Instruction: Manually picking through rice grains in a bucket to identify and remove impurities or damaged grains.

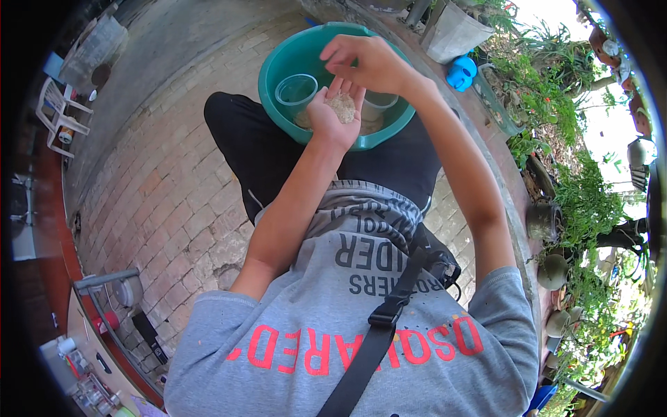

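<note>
My left hand [335, 126] is palm up and cupped over the near part of a green plastic basin [269, 94]. A small heap of pale beige grains [341, 108], like rice, lies in its palm. Above and beyond it hovers my right hand [372, 64], palm down, fingers loosely bent with a gap between them and the thumb. I see nothing in those fingers. Inside the basin, a clear round plastic tub [296, 89] stands left of my left hand. A second clear tub [381, 101] is on the right, partly hidden by my hands. Pale material shows low in the basin.
The basin rests between my dark-trousered legs [233, 132] on brick paving [153, 187]. A blue watering can [460, 74] and a pale sack-like container [455, 33] stand beyond on the right, near potted plants [552, 271]. A white plastic chair [61, 115] is at the far left.
</note>
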Demonstrator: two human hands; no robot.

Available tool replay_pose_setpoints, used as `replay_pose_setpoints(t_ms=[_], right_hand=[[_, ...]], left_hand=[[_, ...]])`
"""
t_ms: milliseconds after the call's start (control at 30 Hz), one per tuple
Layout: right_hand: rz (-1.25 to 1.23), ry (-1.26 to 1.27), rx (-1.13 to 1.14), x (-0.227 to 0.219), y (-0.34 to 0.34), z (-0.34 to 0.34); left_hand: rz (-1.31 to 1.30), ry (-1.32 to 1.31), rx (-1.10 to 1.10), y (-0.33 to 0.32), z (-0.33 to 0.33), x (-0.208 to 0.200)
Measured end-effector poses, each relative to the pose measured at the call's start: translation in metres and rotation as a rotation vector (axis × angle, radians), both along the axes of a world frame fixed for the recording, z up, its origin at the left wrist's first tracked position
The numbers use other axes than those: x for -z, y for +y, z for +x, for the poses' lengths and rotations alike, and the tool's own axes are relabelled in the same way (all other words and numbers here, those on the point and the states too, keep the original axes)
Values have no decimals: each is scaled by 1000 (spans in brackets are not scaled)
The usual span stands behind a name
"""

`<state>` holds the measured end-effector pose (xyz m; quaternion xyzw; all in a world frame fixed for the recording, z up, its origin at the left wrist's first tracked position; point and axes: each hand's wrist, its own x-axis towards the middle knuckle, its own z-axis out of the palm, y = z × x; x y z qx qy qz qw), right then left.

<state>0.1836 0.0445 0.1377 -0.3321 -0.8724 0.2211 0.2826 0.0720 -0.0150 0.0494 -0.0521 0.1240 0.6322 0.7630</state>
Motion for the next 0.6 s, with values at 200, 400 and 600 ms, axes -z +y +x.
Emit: replay_pose_setpoints(t_ms=[200, 400, 600], right_hand=[[-38, -78, -27, -1, -28, 29], [10, -257, 105, 1, -39, 16], [78, -407, 125, 2, -35, 6]], left_hand=[[-7, 101, 8, -1, 0, -2], [-23, 96, 6, -2, 1, -1], [-80, 119, 6, 2, 0, 2]])
